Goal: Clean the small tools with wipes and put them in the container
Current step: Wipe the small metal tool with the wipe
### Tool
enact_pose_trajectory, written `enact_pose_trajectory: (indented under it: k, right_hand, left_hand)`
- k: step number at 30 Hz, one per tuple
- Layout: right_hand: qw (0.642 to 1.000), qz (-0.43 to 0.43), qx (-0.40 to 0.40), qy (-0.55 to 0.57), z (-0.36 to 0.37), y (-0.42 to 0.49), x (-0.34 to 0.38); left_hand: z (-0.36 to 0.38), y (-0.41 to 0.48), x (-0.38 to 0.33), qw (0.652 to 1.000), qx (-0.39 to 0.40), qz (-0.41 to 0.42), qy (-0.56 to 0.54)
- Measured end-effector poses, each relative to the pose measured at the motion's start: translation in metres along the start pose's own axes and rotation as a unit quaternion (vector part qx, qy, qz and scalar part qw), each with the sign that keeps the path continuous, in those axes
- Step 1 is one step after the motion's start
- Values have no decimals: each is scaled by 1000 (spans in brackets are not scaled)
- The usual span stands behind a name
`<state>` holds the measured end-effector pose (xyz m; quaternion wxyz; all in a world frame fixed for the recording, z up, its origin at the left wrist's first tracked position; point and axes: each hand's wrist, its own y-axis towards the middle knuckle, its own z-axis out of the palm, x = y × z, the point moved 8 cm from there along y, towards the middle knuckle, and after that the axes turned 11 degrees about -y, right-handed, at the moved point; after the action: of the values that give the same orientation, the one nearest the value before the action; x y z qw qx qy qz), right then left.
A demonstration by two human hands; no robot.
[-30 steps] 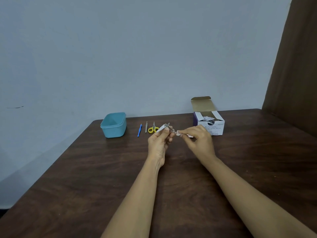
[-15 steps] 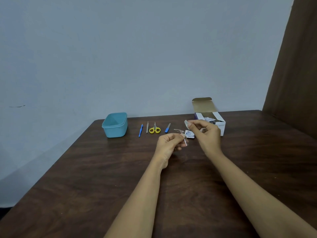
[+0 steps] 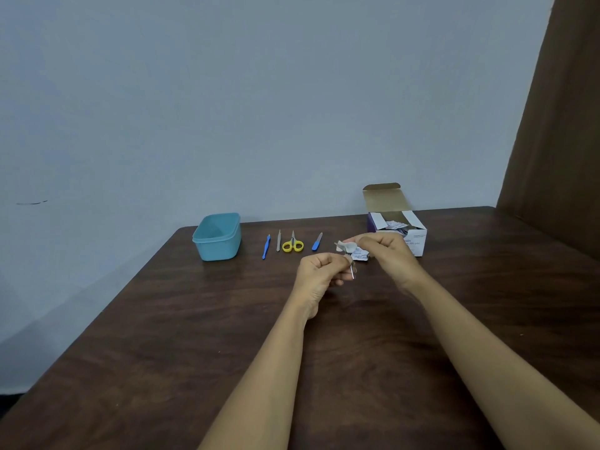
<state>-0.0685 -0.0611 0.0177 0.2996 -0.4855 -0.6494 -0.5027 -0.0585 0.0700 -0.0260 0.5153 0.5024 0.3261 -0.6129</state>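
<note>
Over the dark table (image 3: 162,319) the left hand (image 3: 319,276) is curled round a small metal tool (image 3: 352,273), its thin silver end poking out. Just right of it, the right hand (image 3: 384,251) pinches a white wipe (image 3: 344,245), touching a small sachet (image 3: 361,255). Farther off lie 4 tools in a row, yellow scissors (image 3: 293,245) among them, the teal container (image 3: 217,251) to their left, the open wipe box (image 3: 415,237) far right
</note>
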Motion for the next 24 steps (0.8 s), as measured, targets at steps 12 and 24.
enact_pose_trajectory:
  k: [12,24]
  right_hand:
    - [986,0,124,-108,1,13,19]
    - [902,-17,350,-254,11,32,32]
  left_hand:
    - [4,0,1,1000,12,-6,18]
    - [5,1,1,999,22,-7,36]
